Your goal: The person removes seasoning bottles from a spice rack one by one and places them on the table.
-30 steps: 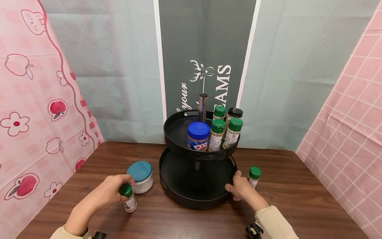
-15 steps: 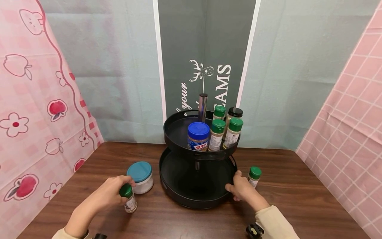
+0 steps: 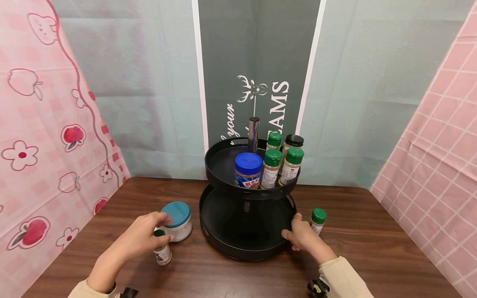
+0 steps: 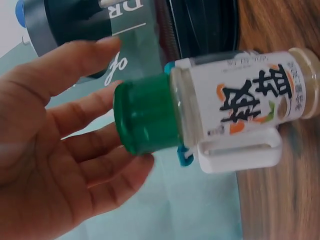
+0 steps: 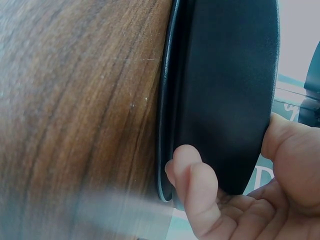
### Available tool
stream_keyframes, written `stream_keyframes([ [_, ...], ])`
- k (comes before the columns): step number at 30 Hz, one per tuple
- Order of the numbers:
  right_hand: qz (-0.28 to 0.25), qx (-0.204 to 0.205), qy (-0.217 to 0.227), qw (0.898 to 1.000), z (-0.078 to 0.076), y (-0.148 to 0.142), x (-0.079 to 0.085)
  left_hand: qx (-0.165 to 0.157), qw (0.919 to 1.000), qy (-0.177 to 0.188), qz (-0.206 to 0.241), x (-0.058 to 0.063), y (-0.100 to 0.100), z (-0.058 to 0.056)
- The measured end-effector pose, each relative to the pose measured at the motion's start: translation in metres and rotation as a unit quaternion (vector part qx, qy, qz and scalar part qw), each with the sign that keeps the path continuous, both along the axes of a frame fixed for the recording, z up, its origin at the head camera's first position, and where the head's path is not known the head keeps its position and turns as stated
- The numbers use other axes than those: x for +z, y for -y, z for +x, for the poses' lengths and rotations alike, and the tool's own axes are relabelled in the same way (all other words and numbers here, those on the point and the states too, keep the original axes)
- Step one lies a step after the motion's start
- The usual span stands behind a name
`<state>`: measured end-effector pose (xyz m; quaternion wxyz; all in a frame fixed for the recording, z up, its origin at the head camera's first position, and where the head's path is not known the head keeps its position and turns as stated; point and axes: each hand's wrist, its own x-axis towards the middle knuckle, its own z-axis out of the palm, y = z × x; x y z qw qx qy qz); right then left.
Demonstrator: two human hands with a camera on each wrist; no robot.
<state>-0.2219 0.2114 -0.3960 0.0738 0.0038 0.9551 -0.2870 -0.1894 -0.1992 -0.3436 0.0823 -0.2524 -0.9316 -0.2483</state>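
While left fingers [image 4: 105,167] straddle a bottle [image 4: 245,95], right fingers [image 5: 202,195] grip a tray [image 3: 242,231].

In the head view, your left hand [image 3: 143,236] partly hides the left bottle [image 3: 163,255]; your right hand [image 3: 302,232] covers the base of the right bottle [image 3: 318,218] and some rim of the lower tray [image 3: 244,252]. The near edge cuts off your sleeves [image 3: 345,276].

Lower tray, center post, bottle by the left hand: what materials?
Lower tray: satin black, plastic or coated metal; the soft sheen fits both.
Center post: likely polished metal, from its bright, mirror-like streaks.
Bottle: clear, smooth glass or plastic, pale beige showing through at shoulder and base. Its green cap: probably glossy plastic, given even color and highlights.
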Motion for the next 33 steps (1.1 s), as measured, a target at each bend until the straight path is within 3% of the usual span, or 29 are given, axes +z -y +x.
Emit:
stream_keyframes([
  [6,0.000,0.003,-0.003,1.000,0.000,0.000,0.000,0.005,0.9990,-0.043,0.005,0.000,-0.014,-0.002],
  [13,-0.002,0.000,-0.003,1.000,0.000,0.000,-0.001,-0.008,0.9995,-0.031,0.010,-0.004,-0.026,-0.006],
  [21,0.000,-0.002,-0.006,1.000,0.000,-0.001,-0.001,-0.015,0.9990,-0.040,0.013,-0.009,-0.039,-0.008],
  [24,0.002,-0.003,-0.007,1.000,0.000,-0.001,-0.001,0.010,0.9989,-0.037,0.027,-0.011,-0.045,-0.008],
  [26,0.001,-0.003,-0.006,1.000,-0.001,-0.001,-0.001,0.044,0.9977,-0.030,0.043,-0.012,-0.050,-0.009],
  [30,0.000,-0.002,-0.006,1.000,-0.001,-0.001,-0.001,0.106,0.9911,-0.005,0.080,-0.013,-0.059,-0.008],
  [33,-0.004,-0.004,-0.006,1.000,0.000,0.000,-0.002,0.130,0.9858,0.021,0.104,-0.016,-0.066,-0.009],
])
